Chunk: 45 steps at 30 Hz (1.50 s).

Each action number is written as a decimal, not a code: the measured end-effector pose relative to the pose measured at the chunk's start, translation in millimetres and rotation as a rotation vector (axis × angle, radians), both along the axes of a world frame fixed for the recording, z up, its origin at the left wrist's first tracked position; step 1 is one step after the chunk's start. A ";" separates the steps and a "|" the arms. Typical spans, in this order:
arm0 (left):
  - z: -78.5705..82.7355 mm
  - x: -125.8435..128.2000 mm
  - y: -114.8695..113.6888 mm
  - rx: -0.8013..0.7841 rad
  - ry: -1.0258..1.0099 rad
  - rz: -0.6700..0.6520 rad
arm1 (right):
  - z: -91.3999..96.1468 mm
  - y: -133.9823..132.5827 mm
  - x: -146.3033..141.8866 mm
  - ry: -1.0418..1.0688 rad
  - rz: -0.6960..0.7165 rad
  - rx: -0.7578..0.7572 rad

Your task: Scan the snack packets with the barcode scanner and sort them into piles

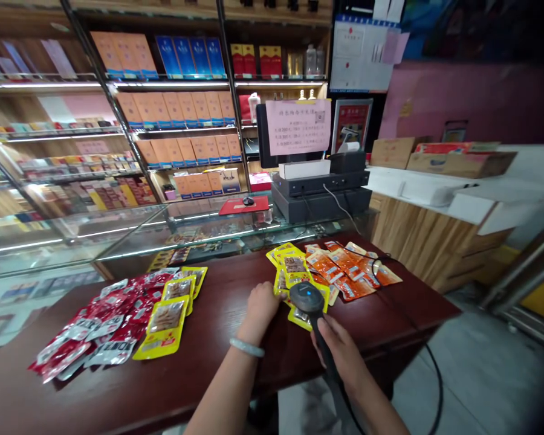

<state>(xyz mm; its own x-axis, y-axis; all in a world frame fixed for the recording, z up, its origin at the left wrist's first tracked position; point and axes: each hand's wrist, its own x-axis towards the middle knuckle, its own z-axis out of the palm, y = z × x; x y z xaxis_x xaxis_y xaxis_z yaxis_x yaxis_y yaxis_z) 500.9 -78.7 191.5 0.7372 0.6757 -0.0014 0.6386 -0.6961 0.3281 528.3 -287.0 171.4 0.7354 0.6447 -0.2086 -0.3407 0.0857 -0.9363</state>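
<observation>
My right hand [338, 344] is wrapped round the handle of a black barcode scanner [307, 297], whose head hangs over a yellow snack packet [301, 317] and hides part of it. Curled at the left edge of that yellow packet, my left hand [263, 304] has its thumb against it; the other fingertips are hidden. More yellow packets [294, 266] lie just behind the scanner. Orange snack packets [353, 266] are spread to their right. On the left, several yellow packets [167, 323] lie beside a heap of red and silver packets [113, 317].
Everything lies on a dark red wooden table [217, 368]. The scanner's black cable [437, 362] loops over its right side. Behind stand a glass counter [199, 226], a cash register [321, 193] with a pink sign [299, 127], and shelves of boxes [176, 109].
</observation>
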 end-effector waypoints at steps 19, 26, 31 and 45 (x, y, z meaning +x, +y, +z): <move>-22.3 -154.8 49.8 -0.194 -0.495 0.288 | 15.9 68.0 -43.8 -0.010 0.342 0.107; -25.4 -227.1 65.1 -0.084 -0.393 0.482 | 9.3 104.8 -79.9 0.003 0.477 0.091; -19.4 -265.8 80.7 0.133 -0.127 0.627 | 8.7 119.8 -101.6 0.028 0.541 0.045; -20.2 -256.5 66.0 0.371 -0.087 0.593 | 18.2 122.7 -105.5 -0.002 0.547 0.002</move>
<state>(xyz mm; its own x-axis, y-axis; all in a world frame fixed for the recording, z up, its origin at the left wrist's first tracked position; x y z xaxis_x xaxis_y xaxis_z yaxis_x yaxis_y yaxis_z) 244.3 -12.6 171.3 0.2313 0.9079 0.3496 0.9272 -0.3146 0.2034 422.8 -164.3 189.6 0.2927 0.9338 -0.2058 -0.3341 -0.1017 -0.9370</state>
